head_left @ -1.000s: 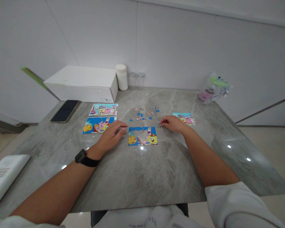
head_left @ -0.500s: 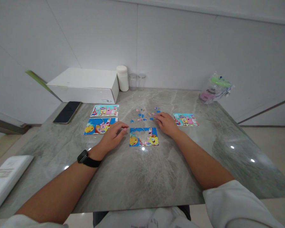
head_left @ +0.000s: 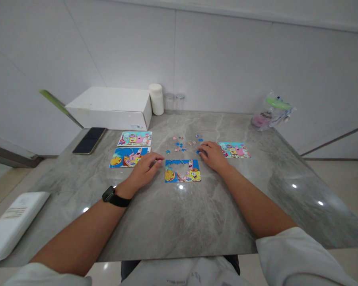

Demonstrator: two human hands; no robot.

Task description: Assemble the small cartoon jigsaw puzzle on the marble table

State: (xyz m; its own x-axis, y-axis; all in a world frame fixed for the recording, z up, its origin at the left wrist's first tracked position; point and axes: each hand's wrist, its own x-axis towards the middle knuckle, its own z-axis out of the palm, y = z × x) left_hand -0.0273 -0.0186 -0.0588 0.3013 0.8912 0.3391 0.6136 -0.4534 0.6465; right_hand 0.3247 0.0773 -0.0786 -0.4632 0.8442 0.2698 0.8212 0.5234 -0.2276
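Note:
A partly filled jigsaw puzzle (head_left: 193, 175) lies in front of me, with a gap in its middle and upper part. My right hand (head_left: 212, 157) is beyond its right corner, its fingertips closed on a small blue puzzle piece (head_left: 197, 151). My left hand (head_left: 145, 169) rests left of the puzzle, holding nothing, with thumb and fingers apart. Several loose puzzle pieces (head_left: 179, 145) are scattered behind the puzzle. Partly behind my left hand is a blue picture card (head_left: 122, 158) with a matching scene.
Another picture card (head_left: 135, 138) lies behind the blue one, and a similar card (head_left: 235, 150) at right. A phone (head_left: 89, 140), white box (head_left: 107, 109), white bottle (head_left: 156, 99), two clear jars (head_left: 174, 104) and a plastic bag (head_left: 270, 113) stand or lie around. A white package (head_left: 20, 222) is front left.
My right hand has shifted slightly right, and the blue piece by its fingertips has moved with it. The view has shifted a little; my left hand stays beside the puzzle.

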